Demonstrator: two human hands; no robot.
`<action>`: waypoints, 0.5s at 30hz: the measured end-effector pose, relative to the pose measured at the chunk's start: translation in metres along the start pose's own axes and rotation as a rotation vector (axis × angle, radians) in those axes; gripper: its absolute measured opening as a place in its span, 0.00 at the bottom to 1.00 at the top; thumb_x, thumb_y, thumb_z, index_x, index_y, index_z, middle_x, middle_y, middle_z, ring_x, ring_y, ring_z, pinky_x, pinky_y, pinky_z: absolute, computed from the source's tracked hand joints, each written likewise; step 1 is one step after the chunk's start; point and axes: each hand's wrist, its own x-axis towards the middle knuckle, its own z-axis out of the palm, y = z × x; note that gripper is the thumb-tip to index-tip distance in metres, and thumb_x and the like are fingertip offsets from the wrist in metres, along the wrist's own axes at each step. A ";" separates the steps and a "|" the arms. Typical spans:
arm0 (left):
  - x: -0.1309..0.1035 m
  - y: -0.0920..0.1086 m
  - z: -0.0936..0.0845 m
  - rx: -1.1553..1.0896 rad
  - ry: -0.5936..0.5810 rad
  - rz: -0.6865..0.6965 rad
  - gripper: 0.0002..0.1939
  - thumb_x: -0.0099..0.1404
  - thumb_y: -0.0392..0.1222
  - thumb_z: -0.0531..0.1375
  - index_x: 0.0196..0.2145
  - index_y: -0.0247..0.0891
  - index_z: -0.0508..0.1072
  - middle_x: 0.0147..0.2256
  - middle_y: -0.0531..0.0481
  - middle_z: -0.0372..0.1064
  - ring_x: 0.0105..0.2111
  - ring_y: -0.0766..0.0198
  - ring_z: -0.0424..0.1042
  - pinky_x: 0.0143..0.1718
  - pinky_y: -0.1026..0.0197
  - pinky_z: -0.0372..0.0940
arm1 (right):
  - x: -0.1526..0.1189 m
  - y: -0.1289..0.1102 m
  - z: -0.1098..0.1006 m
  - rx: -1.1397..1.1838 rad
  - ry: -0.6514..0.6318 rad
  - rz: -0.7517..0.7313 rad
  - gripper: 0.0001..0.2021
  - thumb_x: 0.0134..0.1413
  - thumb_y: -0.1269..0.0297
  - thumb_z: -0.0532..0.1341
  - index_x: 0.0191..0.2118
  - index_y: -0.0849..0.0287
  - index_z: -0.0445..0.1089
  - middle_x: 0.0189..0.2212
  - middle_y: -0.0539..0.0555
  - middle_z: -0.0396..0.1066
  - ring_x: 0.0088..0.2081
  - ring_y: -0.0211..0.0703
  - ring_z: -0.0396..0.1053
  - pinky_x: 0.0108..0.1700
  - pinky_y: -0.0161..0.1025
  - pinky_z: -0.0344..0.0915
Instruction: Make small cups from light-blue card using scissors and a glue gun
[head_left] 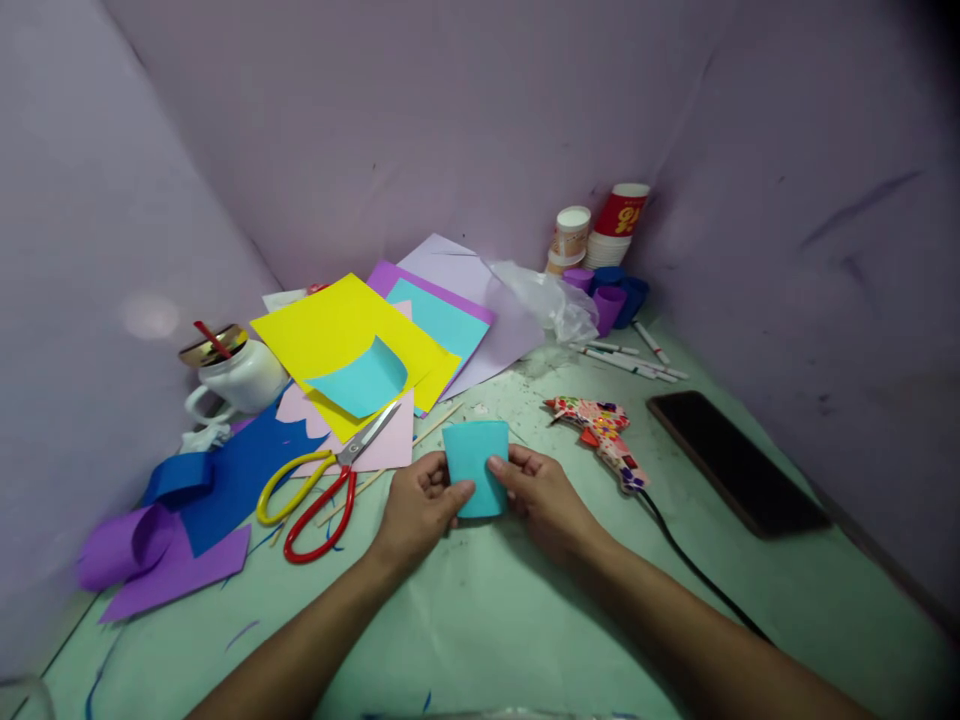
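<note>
A light-blue paper cup (478, 450), or a cup wrapped in light-blue paper, stands upright between my hands near the table's middle. My left hand (424, 505) grips its left side, thumb on the front and fingers curled behind. On the other side my right hand (544, 495) holds it too, with the thumb pressed on its front face. The inside of the cup is hidden. Left of my left hand lie scissors (345, 468) with one yellow and one red handle, blades pointing away. To the right of my right hand rests a patterned glue gun (600, 430).
Coloured sheets, a yellow one (337, 325) among them, pile up at the back left beside a white mug (247, 375). Paper cups (619, 225), purple and blue cups and several markers (634, 362) sit back right. A phone (735, 460) lies at right; the black cord (697, 570) runs forward.
</note>
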 end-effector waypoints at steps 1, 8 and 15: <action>0.000 0.000 0.001 0.001 0.014 0.013 0.16 0.49 0.49 0.65 0.29 0.34 0.68 0.18 0.59 0.62 0.14 0.73 0.59 0.14 0.70 0.54 | 0.001 -0.001 0.000 -0.001 -0.014 -0.002 0.21 0.35 0.57 0.72 0.36 0.64 0.74 0.24 0.52 0.74 0.25 0.38 0.69 0.32 0.36 0.65; 0.005 -0.005 -0.003 -0.002 0.042 0.069 0.17 0.52 0.50 0.63 0.34 0.35 0.67 0.20 0.59 0.63 0.14 0.76 0.54 0.13 0.70 0.49 | 0.005 -0.003 -0.005 -0.156 -0.097 0.036 0.19 0.33 0.60 0.72 0.34 0.65 0.73 0.26 0.56 0.75 0.27 0.42 0.71 0.37 0.43 0.68; 0.004 -0.009 -0.002 0.034 0.034 0.159 0.33 0.54 0.51 0.62 0.53 0.34 0.58 0.37 0.46 0.68 0.28 0.66 0.69 0.28 0.64 0.64 | -0.001 -0.002 0.000 -0.409 0.127 -0.241 0.10 0.39 0.65 0.67 0.31 0.62 0.71 0.27 0.53 0.73 0.29 0.42 0.70 0.34 0.39 0.66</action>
